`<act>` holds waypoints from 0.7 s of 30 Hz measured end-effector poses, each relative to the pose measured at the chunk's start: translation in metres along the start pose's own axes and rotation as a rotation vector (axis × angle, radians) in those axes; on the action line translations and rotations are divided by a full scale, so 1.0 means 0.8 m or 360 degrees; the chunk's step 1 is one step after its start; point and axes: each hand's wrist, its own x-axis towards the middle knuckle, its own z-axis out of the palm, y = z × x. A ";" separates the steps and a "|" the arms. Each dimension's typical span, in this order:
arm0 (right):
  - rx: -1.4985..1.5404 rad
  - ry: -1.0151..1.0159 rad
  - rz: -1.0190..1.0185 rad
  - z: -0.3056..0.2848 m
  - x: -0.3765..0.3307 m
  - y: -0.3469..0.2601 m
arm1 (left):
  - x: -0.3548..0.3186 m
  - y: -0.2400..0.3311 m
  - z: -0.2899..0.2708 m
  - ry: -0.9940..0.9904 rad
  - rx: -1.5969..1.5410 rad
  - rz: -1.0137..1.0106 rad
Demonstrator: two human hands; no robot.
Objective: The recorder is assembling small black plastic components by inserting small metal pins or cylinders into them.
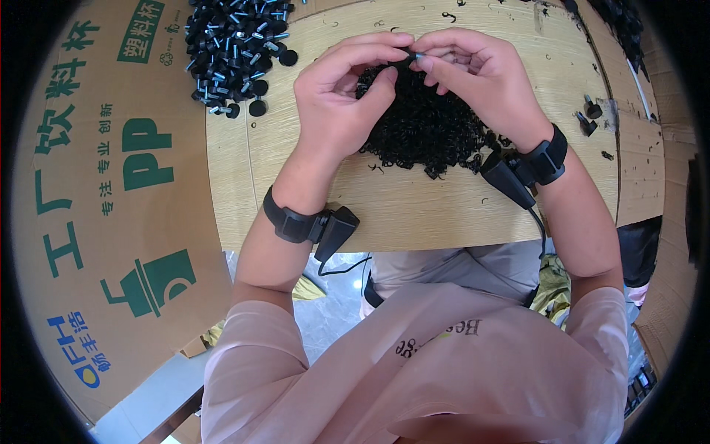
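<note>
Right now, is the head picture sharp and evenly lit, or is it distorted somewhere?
Head view: hands sharp, left hand and right hand; light soft, no strong glare on the wooden board; fisheye bends the cardboard box near the dark rim.

Bare board (414,207) lies open between the ring heap (425,129) and the near edge. The knob pile (237,48) blocks the far left. Two loose knobs (588,117) sit right. A carton (111,185) walls the left side.

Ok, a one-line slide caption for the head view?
Both hands, left hand and right hand, pinch a small black screw knob above a pile of black rings.
</note>
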 end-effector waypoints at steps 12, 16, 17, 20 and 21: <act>-0.0135 0.0077 -0.0044 -0.001 0.000 0.003 | -0.001 0.003 0.006 0.0116 -0.0181 -0.0346; -0.0111 0.0056 -0.0035 0.000 -0.002 0.002 | -0.002 -0.002 0.005 0.0098 -0.0142 -0.0243; -0.0128 0.0065 -0.0016 0.000 -0.002 0.001 | -0.002 -0.003 0.005 0.0093 -0.0105 -0.0210; -0.0177 0.0091 0.0002 0.002 -0.004 -0.001 | -0.001 0.000 0.007 0.0062 0.0005 -0.0156; -0.0210 0.0108 -0.0001 0.002 -0.004 -0.002 | -0.002 0.000 0.007 0.0063 0.0005 -0.0156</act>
